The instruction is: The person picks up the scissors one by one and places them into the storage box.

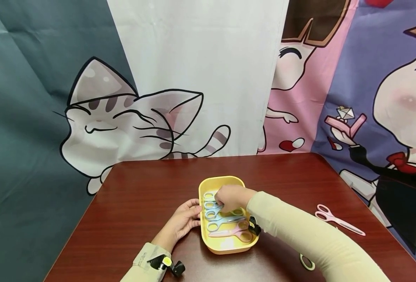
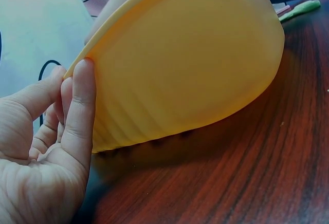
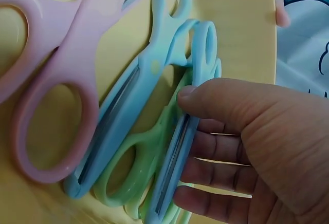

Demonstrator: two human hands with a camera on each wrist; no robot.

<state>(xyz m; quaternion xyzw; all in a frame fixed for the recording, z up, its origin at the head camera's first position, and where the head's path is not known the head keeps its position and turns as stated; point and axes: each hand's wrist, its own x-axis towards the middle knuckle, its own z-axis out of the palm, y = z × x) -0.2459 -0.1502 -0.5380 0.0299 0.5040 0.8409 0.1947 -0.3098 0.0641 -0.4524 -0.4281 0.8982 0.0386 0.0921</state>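
Observation:
In the head view, a yellow tray (image 1: 229, 250) holds several scissors with pale handles. My right hand (image 1: 232, 199) reaches into its upper part. The right wrist view shows that hand pinching light blue scissors (image 3: 202, 77), its thumb on their near side. Beside them lie green scissors (image 3: 146, 152), a second light blue pair (image 3: 149, 64) and pink scissors (image 3: 82, 52), all within the tray. At the tray's left side, my left hand (image 1: 184, 219) touches the wall by the rim with its fingertips; the left wrist view shows its fingers fairly straight there.
Pink scissors (image 1: 338, 222) lie on the brown table (image 1: 151, 184) to the right. A pale green scissor handle (image 1: 307, 263) shows beside my right sleeve (image 1: 299, 225), which hides the rest. A cartoon-printed curtain (image 1: 208, 58) hangs behind the table.

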